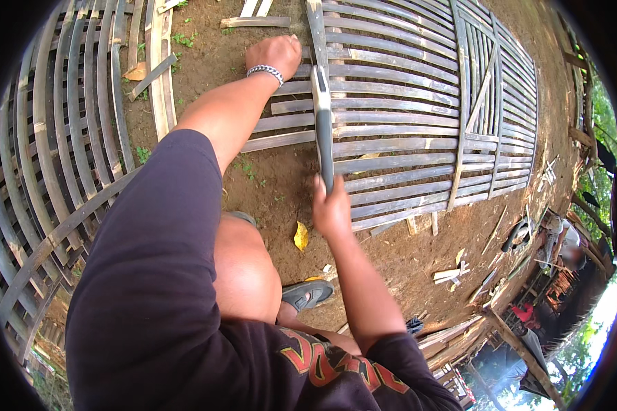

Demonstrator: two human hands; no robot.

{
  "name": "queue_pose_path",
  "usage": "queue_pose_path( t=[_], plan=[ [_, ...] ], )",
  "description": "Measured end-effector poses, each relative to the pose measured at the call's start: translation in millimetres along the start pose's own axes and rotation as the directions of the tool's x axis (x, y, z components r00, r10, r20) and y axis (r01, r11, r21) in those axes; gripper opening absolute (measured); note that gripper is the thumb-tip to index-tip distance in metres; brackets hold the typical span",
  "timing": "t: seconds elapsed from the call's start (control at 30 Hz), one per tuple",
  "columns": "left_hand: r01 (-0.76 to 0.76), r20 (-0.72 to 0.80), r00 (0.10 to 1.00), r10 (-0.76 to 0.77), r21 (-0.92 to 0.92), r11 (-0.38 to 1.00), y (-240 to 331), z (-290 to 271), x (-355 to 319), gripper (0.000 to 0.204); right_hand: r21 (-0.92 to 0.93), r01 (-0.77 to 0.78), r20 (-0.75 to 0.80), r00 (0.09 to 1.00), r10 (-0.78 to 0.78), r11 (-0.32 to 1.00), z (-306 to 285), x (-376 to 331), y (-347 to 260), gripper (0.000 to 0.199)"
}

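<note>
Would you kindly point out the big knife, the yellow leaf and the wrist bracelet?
big knife point(322, 130), head view, middle of the blade.
yellow leaf point(300, 236), head view, its centre.
wrist bracelet point(266, 71), head view, chain on the left wrist.

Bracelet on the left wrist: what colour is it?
Silver, a metal chain bracelet on the left hand; seen in the head view.

No packages, labels, signs, screens.

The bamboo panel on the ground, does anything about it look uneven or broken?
Yes. On the bamboo panel, the slat ends near the left hand are ragged, ending at different lengths. The right hand holds a long knife over them. Offcuts and a yellow leaf litter the dirt.
</note>
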State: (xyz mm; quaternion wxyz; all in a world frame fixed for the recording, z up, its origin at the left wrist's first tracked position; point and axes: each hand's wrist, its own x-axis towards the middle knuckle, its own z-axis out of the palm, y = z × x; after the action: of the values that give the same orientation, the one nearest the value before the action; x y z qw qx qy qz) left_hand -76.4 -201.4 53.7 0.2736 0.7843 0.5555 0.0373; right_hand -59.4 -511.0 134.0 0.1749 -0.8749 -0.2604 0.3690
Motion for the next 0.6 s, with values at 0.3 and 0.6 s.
queue_pose_path(
  t=[0.3, 0.6],
  plan=[
    [-0.019, -0.065, 0.998, 0.018, -0.013, 1.0, 8.0, 4.7, 1.2, 0.048, -0.076, 0.003, -0.005, 1.0, -0.004, 0.997, -12.2, 23.9, -7.4, 0.04],
    [0.027, -0.025, 0.999, -0.027, 0.006, 1.0, -13.6, 7.0, 10.1, 0.051, 0.006, -0.088, 0.105, 0.991, 0.086, 0.996, -13.3, -90.1, 63.4, 0.047]
  ],
)
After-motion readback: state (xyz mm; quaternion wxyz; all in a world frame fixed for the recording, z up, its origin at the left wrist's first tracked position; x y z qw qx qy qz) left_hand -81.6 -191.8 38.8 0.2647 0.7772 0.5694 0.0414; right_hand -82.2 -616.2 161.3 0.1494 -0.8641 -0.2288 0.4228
